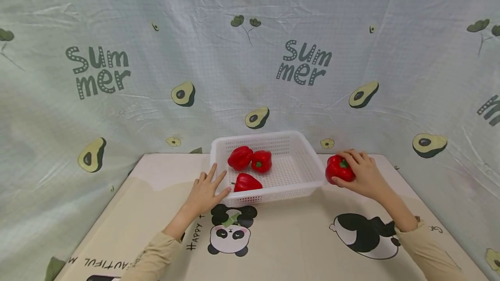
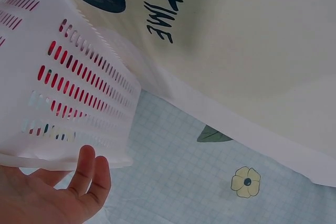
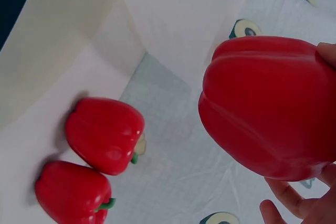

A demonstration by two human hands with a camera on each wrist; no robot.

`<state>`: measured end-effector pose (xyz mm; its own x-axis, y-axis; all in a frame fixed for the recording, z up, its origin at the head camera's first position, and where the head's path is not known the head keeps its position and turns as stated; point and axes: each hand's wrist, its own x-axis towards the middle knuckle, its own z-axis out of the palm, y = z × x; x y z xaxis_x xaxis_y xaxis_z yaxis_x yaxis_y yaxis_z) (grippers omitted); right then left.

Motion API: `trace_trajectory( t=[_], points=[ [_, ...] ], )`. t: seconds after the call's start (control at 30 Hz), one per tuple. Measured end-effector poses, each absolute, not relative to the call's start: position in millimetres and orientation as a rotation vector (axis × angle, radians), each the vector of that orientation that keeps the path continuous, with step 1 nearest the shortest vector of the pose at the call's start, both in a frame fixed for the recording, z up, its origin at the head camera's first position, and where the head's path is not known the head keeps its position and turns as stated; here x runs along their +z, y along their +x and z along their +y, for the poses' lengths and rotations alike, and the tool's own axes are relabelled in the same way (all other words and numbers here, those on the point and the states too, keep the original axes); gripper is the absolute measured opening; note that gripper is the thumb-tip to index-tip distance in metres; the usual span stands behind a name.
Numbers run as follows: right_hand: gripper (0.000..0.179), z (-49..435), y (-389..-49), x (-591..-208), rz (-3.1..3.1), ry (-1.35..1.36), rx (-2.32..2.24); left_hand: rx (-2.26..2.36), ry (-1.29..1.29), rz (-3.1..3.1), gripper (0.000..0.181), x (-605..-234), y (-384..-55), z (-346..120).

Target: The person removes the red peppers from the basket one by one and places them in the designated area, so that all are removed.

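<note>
My right hand grips a red bell pepper just beyond the right side of a white plastic basket. The same held pepper fills much of the right wrist view, a thumb tip at its upper edge and fingers below. Three red bell peppers lie in the basket, one of them at its front left. With fingers spread, my left hand rests on the basket's left rim. The left wrist view shows that hand at the rim, beside the slotted wall.
Two more red bell peppers, one above the other, lie on the table in the right wrist view; the head view hides them. A panda-print cloth covers the table. Behind hangs an avocado-print curtain.
</note>
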<state>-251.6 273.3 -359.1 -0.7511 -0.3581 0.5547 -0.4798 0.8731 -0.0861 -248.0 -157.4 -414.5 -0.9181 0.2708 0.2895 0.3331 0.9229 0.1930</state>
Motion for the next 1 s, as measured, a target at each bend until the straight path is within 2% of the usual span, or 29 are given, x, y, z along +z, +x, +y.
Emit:
trace_trajectory(
  t=[0.23,0.6,1.0],
  points=[
    [0.067,282,-252,-367,-2.563,0.597,0.274,-0.349,-0.449,-2.832,0.06,-414,-248,-158],
    [0.079,294,-252,-380,-2.668,0.526,0.247,-0.358,-0.451,-2.828,0.06,-413,-247,-157],
    [0.076,303,-255,-392,-2.726,0.534,0.237,-0.323,-0.448,-2.823,0.06,-415,-248,-158]
  ],
)
